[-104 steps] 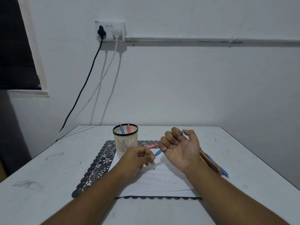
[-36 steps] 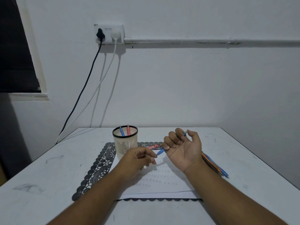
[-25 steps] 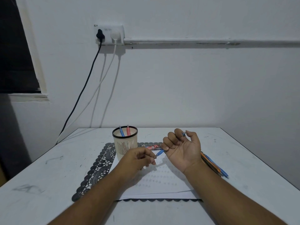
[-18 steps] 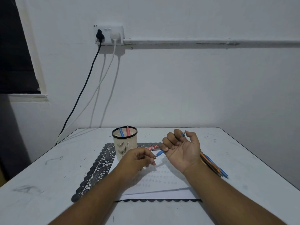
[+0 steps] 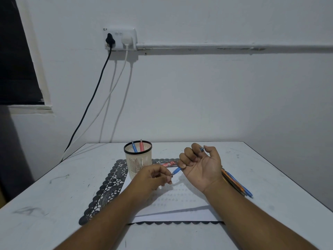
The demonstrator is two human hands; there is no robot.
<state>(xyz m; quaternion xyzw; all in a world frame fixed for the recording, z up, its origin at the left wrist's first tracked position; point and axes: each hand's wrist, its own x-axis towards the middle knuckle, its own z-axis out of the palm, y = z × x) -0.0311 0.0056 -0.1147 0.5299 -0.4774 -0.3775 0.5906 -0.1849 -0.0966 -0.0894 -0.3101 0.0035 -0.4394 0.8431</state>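
the right hand [image 5: 201, 168] lies palm up above the table [image 5: 54, 195], and its fingers are curled round a slim blue plastic pen [image 5: 176, 171]. the pen passes through this fist; one short end shows between the thumb and the first finger, and the longer end comes out on the side of the little finger. the left hand [image 5: 153, 179] is just beside the right one, with its fingers bent, and its thumb and first finger pinch the tip of the pen. under both hands lies a white sheet of paper [image 5: 180, 201] on a black lace mat [image 5: 108, 188]. just behind the left hand stands a cream plastic pen cup with a black rim [image 5: 137, 159]. a bundle of orange and blue pens [image 5: 236, 184] lies on the table beside the right wrist.
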